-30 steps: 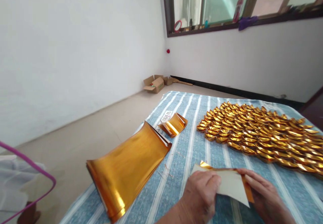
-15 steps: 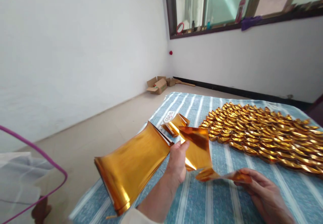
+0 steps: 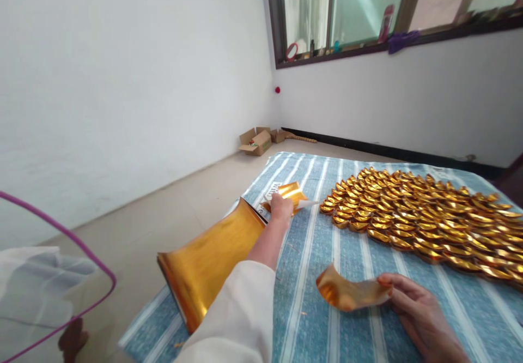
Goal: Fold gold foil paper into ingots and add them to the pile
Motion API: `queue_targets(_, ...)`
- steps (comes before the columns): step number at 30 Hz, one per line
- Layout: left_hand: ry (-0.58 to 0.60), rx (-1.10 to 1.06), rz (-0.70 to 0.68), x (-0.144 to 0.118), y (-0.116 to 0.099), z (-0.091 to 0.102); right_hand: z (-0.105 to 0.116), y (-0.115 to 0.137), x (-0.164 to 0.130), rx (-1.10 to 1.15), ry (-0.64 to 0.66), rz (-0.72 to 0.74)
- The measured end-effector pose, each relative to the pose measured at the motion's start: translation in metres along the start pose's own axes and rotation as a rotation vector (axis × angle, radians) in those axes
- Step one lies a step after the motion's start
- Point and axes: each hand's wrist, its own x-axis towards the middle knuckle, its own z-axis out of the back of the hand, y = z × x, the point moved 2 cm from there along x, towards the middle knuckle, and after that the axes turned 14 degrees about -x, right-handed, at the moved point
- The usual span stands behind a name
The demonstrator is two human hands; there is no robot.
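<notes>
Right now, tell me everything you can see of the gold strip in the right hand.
The gold strip is a small piece of shiny gold foil paper, thin and crinkled by the look of it. It curls: its left end lifts and bends upward, while its right end is pinched by the right hand. It sits low over the blue striped cloth, near the front edge, apart from the rows of folded gold ingots beyond it. Whether its underside touches the cloth cannot be told.

Gold foil sheet (image 3: 353, 293), blue-striped cloth (image 3: 327, 330)
</notes>
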Motion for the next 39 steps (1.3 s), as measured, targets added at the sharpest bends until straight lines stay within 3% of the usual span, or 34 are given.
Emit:
queue_targets(6, 0.074, 0.360, -0.297, -0.024, -0.029, 0.021, 0.002, 0.000, 0.000, -0.016, 0.006, 0.010)
queue_targets(8, 0.194, 0.739, -0.509, -0.044, -0.033, 0.032, 0.003, -0.001, 0.000, -0.027, 0.013, 0.009)
queue_targets(10, 0.360, 0.950, -0.586, -0.069, -0.028, 0.049, 0.003, -0.002, 0.000, -0.035, 0.014, 0.007)
queue_targets(13, 0.445, 1.227, -0.555, -0.105, -0.012, 0.084, 0.004, -0.001, 0.000, -0.041, 0.017, -0.002)
queue_targets(17, 0.329, 1.481, -0.353, -0.124, 0.003, 0.126, 0.002, 0.001, -0.001, -0.043, 0.021, -0.022)
queue_targets(23, 0.317, 1.564, -0.172, -0.118, 0.014, 0.143, 0.005, -0.002, -0.001, -0.047, 0.042, -0.020)
queue_targets(29, 0.243, 1.515, -0.257, -0.107, 0.017, 0.151, 0.006, -0.004, -0.001, -0.069, 0.054, -0.009)
queue_targets(36, 0.392, 1.541, -0.342, -0.092, 0.012, 0.162, 0.004, 0.000, -0.004, -0.066, 0.062, 0.005)
queue_targets(39, 0.395, 1.562, -0.363, -0.094, 0.015, 0.160, 0.004, 0.001, -0.005, -0.080, 0.073, 0.019)
